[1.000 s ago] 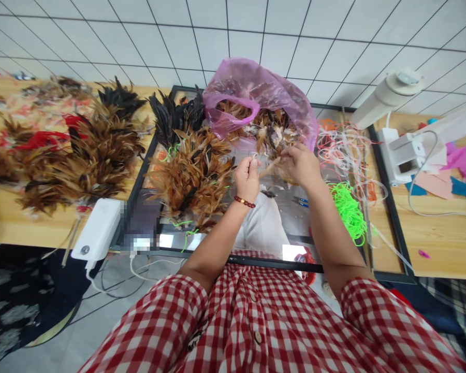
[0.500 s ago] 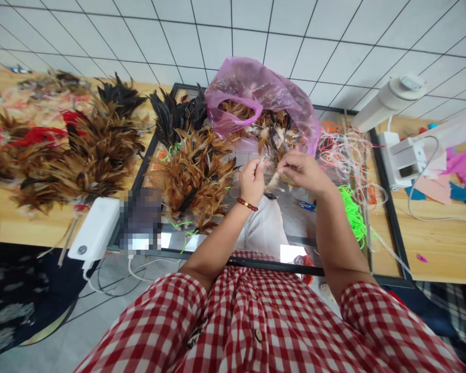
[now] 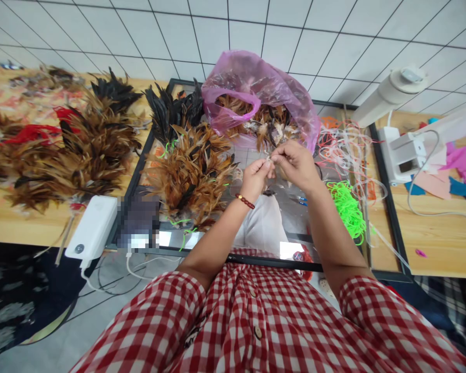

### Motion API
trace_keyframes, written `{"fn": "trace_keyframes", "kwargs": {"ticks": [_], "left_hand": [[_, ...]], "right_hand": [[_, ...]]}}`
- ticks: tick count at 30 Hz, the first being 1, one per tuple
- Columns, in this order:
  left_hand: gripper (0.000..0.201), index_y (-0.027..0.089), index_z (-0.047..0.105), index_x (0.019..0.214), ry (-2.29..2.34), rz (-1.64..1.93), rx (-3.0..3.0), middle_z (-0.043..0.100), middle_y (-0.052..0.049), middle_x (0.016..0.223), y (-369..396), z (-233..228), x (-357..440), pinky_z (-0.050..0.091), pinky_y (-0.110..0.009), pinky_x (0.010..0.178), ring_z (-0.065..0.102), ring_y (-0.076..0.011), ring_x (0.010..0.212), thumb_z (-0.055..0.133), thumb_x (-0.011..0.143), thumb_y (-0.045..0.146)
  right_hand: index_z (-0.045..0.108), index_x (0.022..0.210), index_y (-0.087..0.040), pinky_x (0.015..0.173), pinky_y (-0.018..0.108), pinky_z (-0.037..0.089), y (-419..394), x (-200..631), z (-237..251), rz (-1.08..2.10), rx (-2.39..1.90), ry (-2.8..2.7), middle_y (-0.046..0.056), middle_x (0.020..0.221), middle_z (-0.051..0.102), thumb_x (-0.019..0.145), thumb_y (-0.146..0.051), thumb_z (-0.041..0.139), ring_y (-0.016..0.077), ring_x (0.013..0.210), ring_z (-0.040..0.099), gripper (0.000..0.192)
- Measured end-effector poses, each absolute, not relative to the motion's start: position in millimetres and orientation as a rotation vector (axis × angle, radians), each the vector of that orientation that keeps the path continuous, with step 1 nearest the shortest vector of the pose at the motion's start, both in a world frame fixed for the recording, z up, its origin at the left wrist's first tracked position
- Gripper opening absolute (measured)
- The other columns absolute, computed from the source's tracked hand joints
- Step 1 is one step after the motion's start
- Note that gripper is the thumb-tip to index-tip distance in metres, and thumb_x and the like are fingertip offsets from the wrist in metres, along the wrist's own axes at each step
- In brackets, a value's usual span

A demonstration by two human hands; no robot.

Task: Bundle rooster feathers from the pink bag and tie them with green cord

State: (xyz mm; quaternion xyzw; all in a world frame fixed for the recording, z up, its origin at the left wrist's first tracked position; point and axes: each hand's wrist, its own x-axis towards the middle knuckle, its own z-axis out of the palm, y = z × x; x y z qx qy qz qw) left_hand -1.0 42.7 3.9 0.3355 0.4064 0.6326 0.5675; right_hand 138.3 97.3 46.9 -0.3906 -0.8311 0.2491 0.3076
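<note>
My left hand (image 3: 256, 178), with a beaded bracelet at the wrist, is closed in a pinch in front of the bag. A tiny pale thing shows at its fingertips, too small to name. My right hand (image 3: 297, 163) pinches at the same spot, its fingertips meeting the left ones; what it grips is hidden. Just beyond both hands, loose brown and whitish feathers (image 3: 276, 129) spill from a pink plastic bag (image 3: 295, 96). Left of my hands lies a bundle of brown feathers (image 3: 194, 176) with bright green ties.
Green cord (image 3: 346, 212) lies heaped right of my right forearm, below tangled white and orange strings (image 3: 339, 145). A blue-handled tool (image 3: 303, 201) rests on the glass. More feather bundles (image 3: 89, 155) and a white power bank (image 3: 91, 228) are at left. A white cylinder (image 3: 390, 96) stands back right.
My right hand has moved left and slightly up, so its fingertips now meet those of my left hand. The left hand has shifted little. The view has tilted slightly.
</note>
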Motion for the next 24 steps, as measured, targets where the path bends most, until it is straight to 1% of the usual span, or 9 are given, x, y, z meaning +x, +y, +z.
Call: {"fn": "trace_keyframes", "kwargs": {"ticks": [3, 6, 9, 11, 14, 17, 20, 22, 24], "left_hand": [[0.034, 0.017, 0.064, 0.067, 0.782, 1.381, 0.617, 0.048, 0.004, 0.051, 43.1, 7.6, -3.7, 0.047, -0.026, 0.066, 0.056, -0.0112, 0.055, 0.077, 0.087, 0.041], [0.035, 0.016, 0.062, 0.066, 0.721, 1.299, 0.569, 0.046, 0.005, 0.049, 41.8, 10.8, -6.8, 0.048, -0.026, 0.064, 0.056, -0.0104, 0.052, 0.077, 0.087, 0.039], [0.035, 0.016, 0.062, 0.066, 0.688, 1.205, 0.597, 0.050, 0.004, 0.050, 41.4, 12.0, -8.6, 0.048, -0.026, 0.064, 0.059, -0.0115, 0.053, 0.078, 0.086, 0.039], [0.032, 0.015, 0.066, 0.068, 0.701, 1.173, 0.618, 0.058, 0.002, 0.054, 42.0, 10.8, -8.3, 0.049, -0.025, 0.065, 0.062, -0.0124, 0.058, 0.079, 0.084, 0.039], [0.030, 0.015, 0.069, 0.071, 0.767, 1.189, 0.642, 0.067, -0.001, 0.060, 43.0, 7.4, -6.2, 0.048, -0.024, 0.065, 0.063, -0.0114, 0.059, 0.080, 0.083, 0.040], [0.031, 0.015, 0.068, 0.069, 0.775, 1.262, 0.627, 0.065, 0.000, 0.060, 43.6, 6.3, -5.3, 0.050, -0.024, 0.069, 0.065, -0.0116, 0.062, 0.079, 0.085, 0.039], [0.032, 0.017, 0.061, 0.068, 0.751, 1.426, 0.451, 0.057, 0.003, 0.057, 47.1, 8.1, -9.9, 0.053, -0.026, 0.076, 0.067, -0.0124, 0.066, 0.075, 0.088, 0.037], [0.033, 0.018, 0.057, 0.067, 0.772, 1.548, 0.307, 0.052, 0.005, 0.056, 52.2, 8.5, -15.1, 0.053, -0.026, 0.078, 0.067, -0.0113, 0.067, 0.073, 0.090, 0.035], [0.035, 0.018, 0.055, 0.067, 0.855, 1.669, 0.215, 0.048, 0.006, 0.055, 58.2, 6.8, -19.8, 0.054, -0.025, 0.079, 0.063, -0.0091, 0.063, 0.072, 0.091, 0.035]], "right_hand": [[0.072, 0.098, -0.021, 0.090, 0.040, 0.052, 100.5, 139.0, 39.8, 0.844, -1.078, -2.040, 0.009, 0.095, 0.072, 0.096, -0.056, 0.054, 0.0241, 0.095, 0.067, 0.040], [0.072, 0.104, -0.022, 0.074, 0.036, 0.057, 99.8, 138.7, 36.1, 1.199, -1.021, -1.897, 0.005, 0.085, 0.071, 0.088, -0.067, 0.064, 0.0212, 0.082, 0.070, 0.048], [0.068, 0.091, -0.021, 0.055, 0.030, 0.054, 96.5, 136.9, 37.3, 1.560, -0.885, -1.738, 0.000, 0.068, 0.067, 0.076, -0.065, 0.079, 0.0171, 0.060, 0.067, 0.048], [0.063, 0.081, -0.021, 0.046, 0.026, 0.049, 94.9, 135.2, 39.2, 1.637, -0.865, -1.653, -0.003, 0.058, 0.062, 0.072, -0.063, 0.085, 0.0143, 0.049, 0.062, 0.049], [0.060, 0.074, -0.021, 0.042, 0.024, 0.042, 94.8, 132.3, 40.3, 1.544, -0.942, -1.646, -0.005, 0.051, 0.057, 0.068, -0.062, 0.088, 0.0119, 0.042, 0.056, 0.050], [0.062, 0.075, -0.022, 0.047, 0.026, 0.044, 97.7, 130.3, 37.3, 1.454, -1.006, -1.645, -0.002, 0.056, 0.061, 0.074, -0.061, 0.083, 0.0144, 0.049, 0.060, 0.044], [0.067, 0.080, -0.021, 0.062, 0.030, 0.049, 103.1, 132.2, 32.1, 1.099, -1.130, -1.723, 0.002, 0.070, 0.068, 0.082, -0.046, 0.077, 0.0165, 0.064, 0.063, 0.027], [0.072, 0.080, -0.019, 0.071, 0.032, 0.049, 106.0, 135.1, 28.9, 0.822, -1.270, -1.900, 0.003, 0.076, 0.070, 0.080, -0.033, 0.074, 0.0182, 0.072, 0.063, 0.014], [0.076, 0.082, -0.018, 0.075, 0.034, 0.048, 106.2, 136.6, 26.2, 0.645, -1.409, -2.094, 0.005, 0.080, 0.072, 0.080, -0.026, 0.069, 0.0208, 0.077, 0.064, 0.010]]}}
